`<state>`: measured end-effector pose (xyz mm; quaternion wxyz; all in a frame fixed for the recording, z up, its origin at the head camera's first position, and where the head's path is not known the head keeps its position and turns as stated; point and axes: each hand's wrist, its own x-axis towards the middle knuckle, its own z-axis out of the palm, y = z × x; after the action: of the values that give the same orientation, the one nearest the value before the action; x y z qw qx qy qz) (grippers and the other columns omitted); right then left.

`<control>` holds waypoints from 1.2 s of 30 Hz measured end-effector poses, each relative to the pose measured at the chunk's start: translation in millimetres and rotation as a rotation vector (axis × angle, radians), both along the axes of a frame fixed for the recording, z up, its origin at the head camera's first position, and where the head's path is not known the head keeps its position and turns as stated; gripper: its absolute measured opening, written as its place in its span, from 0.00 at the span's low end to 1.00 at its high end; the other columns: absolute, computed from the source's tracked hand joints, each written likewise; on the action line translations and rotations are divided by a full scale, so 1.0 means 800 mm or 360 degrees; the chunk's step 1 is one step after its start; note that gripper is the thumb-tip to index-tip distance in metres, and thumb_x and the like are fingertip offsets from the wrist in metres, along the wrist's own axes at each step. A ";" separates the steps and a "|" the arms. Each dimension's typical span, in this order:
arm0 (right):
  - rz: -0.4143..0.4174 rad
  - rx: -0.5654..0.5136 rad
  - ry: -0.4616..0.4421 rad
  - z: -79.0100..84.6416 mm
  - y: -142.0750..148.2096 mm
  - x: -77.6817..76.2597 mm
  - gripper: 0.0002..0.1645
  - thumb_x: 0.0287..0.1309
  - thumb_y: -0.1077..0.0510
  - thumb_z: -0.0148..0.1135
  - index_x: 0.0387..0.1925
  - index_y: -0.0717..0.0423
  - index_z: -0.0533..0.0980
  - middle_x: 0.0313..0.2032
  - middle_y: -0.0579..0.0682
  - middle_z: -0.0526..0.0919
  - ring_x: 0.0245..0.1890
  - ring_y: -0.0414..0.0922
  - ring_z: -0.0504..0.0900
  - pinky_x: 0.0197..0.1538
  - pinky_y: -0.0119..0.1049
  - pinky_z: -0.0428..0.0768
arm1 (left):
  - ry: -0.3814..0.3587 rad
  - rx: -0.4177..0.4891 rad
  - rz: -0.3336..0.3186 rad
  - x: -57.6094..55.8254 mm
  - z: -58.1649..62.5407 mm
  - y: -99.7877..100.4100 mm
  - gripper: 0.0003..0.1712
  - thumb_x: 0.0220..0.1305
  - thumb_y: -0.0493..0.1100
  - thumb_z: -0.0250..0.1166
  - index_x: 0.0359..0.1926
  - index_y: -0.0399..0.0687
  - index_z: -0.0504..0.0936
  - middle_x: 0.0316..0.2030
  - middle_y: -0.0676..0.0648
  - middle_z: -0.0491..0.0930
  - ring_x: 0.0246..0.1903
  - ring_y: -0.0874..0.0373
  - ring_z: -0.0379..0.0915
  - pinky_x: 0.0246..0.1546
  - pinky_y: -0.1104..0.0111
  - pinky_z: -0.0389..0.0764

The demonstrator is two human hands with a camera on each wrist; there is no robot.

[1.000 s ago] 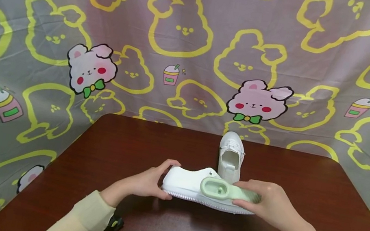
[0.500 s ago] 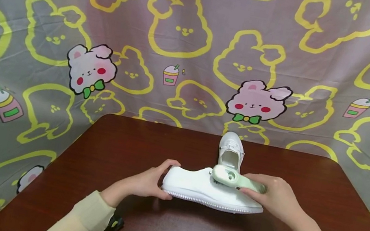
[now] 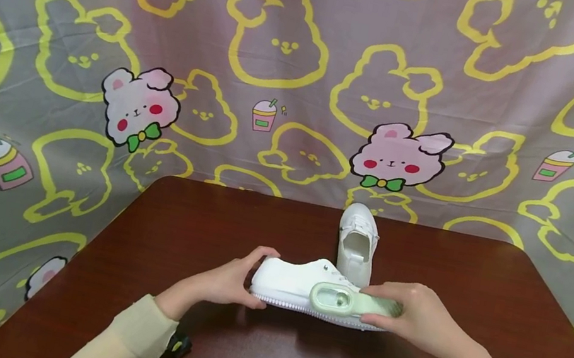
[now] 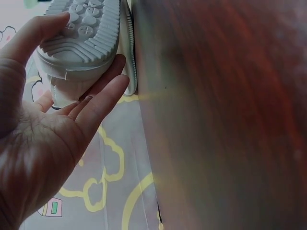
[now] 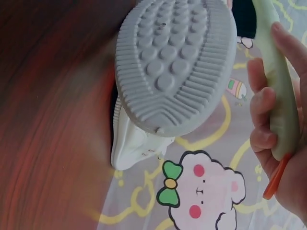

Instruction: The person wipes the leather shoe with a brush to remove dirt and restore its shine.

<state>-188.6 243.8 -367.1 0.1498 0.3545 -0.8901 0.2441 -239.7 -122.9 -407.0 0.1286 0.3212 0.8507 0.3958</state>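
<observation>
My left hand point(image 3: 229, 279) grips the heel end of a white shoe point(image 3: 281, 277), held on its side above the table; the left wrist view shows its thumb on the patterned grey sole point(image 4: 88, 50) and its fingers around the other side. In my right hand point(image 3: 420, 316) is a pale green shoe brush point(image 3: 355, 304), its head over the shoe's side near the front. Seen from the right wrist, the fingers curl round the brush handle point(image 5: 284, 112), which has an orange loop point(image 5: 277, 178) at its end. Dark bristles point(image 5: 243, 19) show beside the sole.
A second white shoe point(image 3: 357, 220) stands upright farther back on the dark red-brown table point(image 3: 212, 210), its toe toward the patterned curtain point(image 3: 301, 98). The held shoe partly overlaps its heel in the head view.
The brush went up toward the shoe's laces by half a second ago and is now back lower on its side. The left hand and the shoe have stayed nearly still.
</observation>
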 end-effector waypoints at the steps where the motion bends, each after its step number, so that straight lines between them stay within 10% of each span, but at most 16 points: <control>1: -0.0004 0.0012 -0.0018 0.000 0.000 0.001 0.19 0.49 0.40 0.73 0.42 0.40 0.85 0.37 0.31 0.83 0.34 0.30 0.79 0.37 0.34 0.79 | 0.0000 -0.0001 0.0000 0.000 0.000 0.000 0.51 0.50 0.43 0.77 0.67 0.58 0.53 0.52 0.48 0.73 0.46 0.57 0.73 0.46 0.65 0.74; 14: -0.0442 -0.0019 0.0144 -0.003 0.028 -0.013 0.21 0.44 0.45 0.77 0.42 0.46 0.86 0.36 0.43 0.86 0.32 0.39 0.80 0.31 0.38 0.74 | -0.0009 0.0000 0.0004 -0.002 -0.003 -0.001 0.51 0.50 0.44 0.77 0.67 0.59 0.53 0.55 0.48 0.70 0.49 0.57 0.72 0.48 0.63 0.73; 27: 0.0002 -0.0042 0.0129 -0.006 0.010 0.013 0.22 0.42 0.46 0.79 0.43 0.38 0.84 0.34 0.27 0.80 0.29 0.27 0.75 0.33 0.23 0.72 | -0.0005 0.0003 0.0003 -0.001 -0.004 -0.001 0.51 0.50 0.44 0.77 0.67 0.59 0.53 0.55 0.49 0.71 0.49 0.57 0.72 0.49 0.62 0.72; 36: -0.0420 0.0006 0.0155 -0.002 0.037 -0.003 0.20 0.43 0.45 0.78 0.41 0.44 0.86 0.35 0.40 0.86 0.31 0.36 0.80 0.31 0.39 0.76 | -0.0008 0.0013 -0.0005 0.000 -0.002 -0.001 0.51 0.50 0.43 0.77 0.68 0.56 0.53 0.56 0.48 0.71 0.50 0.56 0.72 0.50 0.61 0.72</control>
<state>-190.6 273.6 -368.4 0.2230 0.2462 -0.9211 0.2031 -239.4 -123.6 -408.6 0.1301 0.3221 0.8482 0.3999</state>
